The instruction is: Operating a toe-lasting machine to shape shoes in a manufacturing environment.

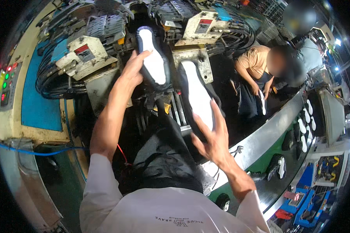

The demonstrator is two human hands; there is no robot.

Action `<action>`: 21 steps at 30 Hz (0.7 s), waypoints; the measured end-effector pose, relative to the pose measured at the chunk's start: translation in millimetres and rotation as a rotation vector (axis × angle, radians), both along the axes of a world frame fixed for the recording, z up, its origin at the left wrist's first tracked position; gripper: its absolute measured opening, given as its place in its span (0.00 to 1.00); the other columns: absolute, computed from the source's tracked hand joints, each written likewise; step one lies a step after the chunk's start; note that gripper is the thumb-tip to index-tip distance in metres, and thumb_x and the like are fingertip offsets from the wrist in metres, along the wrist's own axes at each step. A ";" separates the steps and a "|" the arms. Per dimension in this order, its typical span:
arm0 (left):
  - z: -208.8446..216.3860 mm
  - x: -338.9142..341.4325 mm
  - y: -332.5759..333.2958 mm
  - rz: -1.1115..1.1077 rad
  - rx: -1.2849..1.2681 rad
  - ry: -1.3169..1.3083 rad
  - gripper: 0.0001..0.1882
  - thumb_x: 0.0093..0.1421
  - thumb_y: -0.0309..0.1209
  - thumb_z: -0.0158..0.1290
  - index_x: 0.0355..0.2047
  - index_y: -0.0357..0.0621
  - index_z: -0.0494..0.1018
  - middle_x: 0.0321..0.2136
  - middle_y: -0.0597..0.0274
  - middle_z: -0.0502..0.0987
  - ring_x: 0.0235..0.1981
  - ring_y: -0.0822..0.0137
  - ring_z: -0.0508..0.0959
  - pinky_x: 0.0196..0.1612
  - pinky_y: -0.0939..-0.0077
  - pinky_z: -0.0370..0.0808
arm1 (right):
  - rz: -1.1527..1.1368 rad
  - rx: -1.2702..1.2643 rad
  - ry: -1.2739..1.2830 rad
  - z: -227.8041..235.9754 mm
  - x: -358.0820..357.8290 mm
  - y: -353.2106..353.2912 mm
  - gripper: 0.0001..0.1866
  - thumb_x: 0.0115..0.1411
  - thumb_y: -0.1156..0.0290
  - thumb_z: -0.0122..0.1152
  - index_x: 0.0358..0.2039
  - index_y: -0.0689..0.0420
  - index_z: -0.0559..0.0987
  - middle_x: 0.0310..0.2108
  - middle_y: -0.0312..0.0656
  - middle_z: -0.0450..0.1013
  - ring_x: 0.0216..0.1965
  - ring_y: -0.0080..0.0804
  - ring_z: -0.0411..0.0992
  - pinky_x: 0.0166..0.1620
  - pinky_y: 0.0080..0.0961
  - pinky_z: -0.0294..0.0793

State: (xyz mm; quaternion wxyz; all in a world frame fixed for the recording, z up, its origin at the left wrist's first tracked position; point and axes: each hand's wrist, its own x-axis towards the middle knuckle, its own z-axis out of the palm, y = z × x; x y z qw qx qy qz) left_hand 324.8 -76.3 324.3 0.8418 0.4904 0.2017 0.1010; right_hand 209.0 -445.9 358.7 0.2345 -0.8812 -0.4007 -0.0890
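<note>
My left hand [134, 70] grips a black shoe upper [167, 76] by its side, the thumb lying on the white sole board [151, 56] that faces up. This shoe sits at the middle of the machine, between its two clamp heads. Lower and to the right, my right hand [214, 138] holds a second black shoe upper [183, 83], also with its white bottom [196, 91] up. Its fingers spread over the near end of that shoe, two of them along the white bottom. The undersides of both shoes are hidden.
Metal clamp heads [85, 54] with black hoses flank the shoe. A control panel [6, 83] with lit buttons stands left. At right, a metal ledge [260, 136] borders a conveyor [287, 163] carrying several shoes. Beyond it, a co-worker [252, 64] holds a white-bottomed shoe piece [263, 104].
</note>
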 end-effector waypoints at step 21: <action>-68.0 -388.9 -65.0 0.154 -0.665 0.090 0.53 0.73 0.71 0.38 0.75 0.30 0.58 0.59 0.29 0.77 0.56 0.36 0.84 0.59 0.42 0.83 | 0.178 -0.054 -0.330 -34.1 112.5 203.3 0.44 0.60 0.56 0.76 0.75 0.45 0.69 0.79 0.63 0.48 0.78 0.73 0.48 0.74 0.67 0.60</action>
